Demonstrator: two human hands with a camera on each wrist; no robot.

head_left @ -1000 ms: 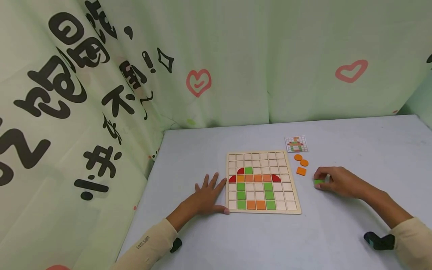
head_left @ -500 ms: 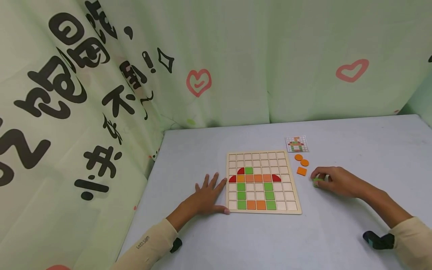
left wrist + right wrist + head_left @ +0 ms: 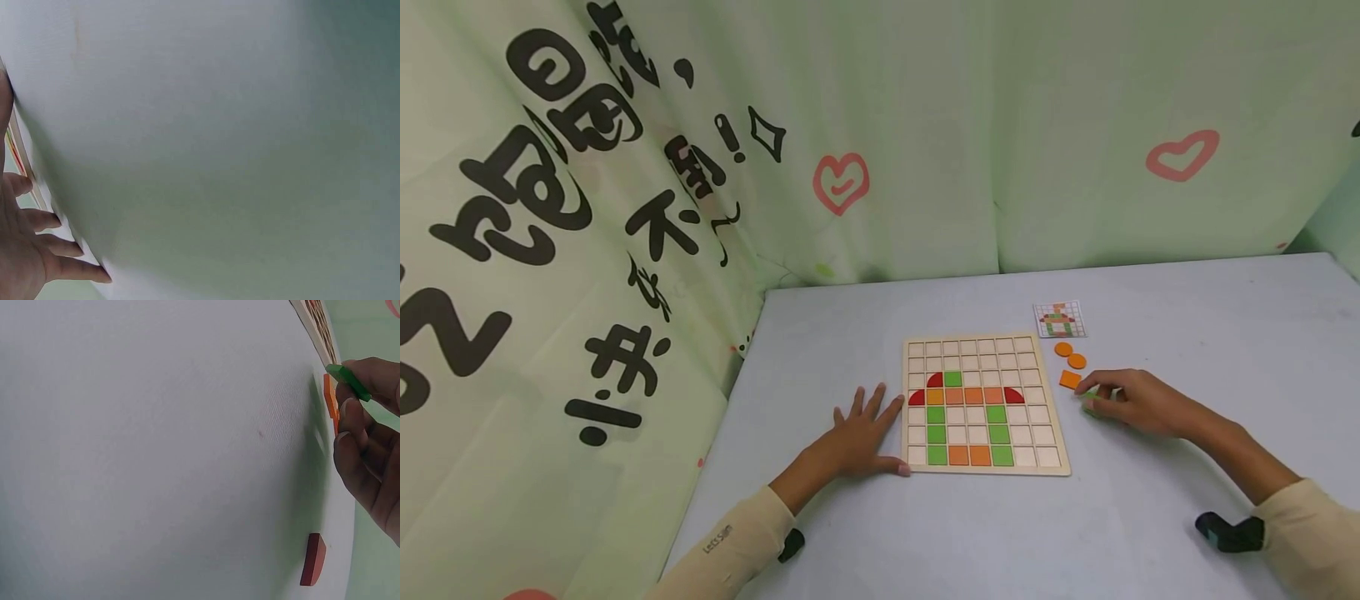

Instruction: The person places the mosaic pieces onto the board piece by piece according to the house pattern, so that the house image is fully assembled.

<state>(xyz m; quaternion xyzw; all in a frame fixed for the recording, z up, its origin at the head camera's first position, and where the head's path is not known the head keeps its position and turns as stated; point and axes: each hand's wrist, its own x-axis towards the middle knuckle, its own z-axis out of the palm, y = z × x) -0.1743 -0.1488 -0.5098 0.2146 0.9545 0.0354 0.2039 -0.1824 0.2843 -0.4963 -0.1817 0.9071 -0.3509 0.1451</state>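
My right hand (image 3: 1138, 403) pinches a small green tile (image 3: 350, 381) between thumb and fingertips, raised off the table just right of the wooden grid board (image 3: 1043, 457). The tile shows edge-on in the right wrist view. My left hand (image 3: 859, 439) lies with spread fingers along the board's left edge, its thumb at the lower left corner. Green, orange and red pieces fill part of the board's grid. Close by the right fingertips is an orange square tile (image 3: 1070, 380), with two orange round pieces (image 3: 1077, 362) behind it.
A small pattern card (image 3: 1060, 319) lies beyond the board's far right corner. A dark red curved piece (image 3: 314, 560) is on the table near the right hand, hidden from the head view. Green curtains (image 3: 917, 142) hang behind the table (image 3: 1240, 350).
My right hand has lifted the green tile and moved left with it, towards the board and the orange square. The left hand and the board have stayed put.
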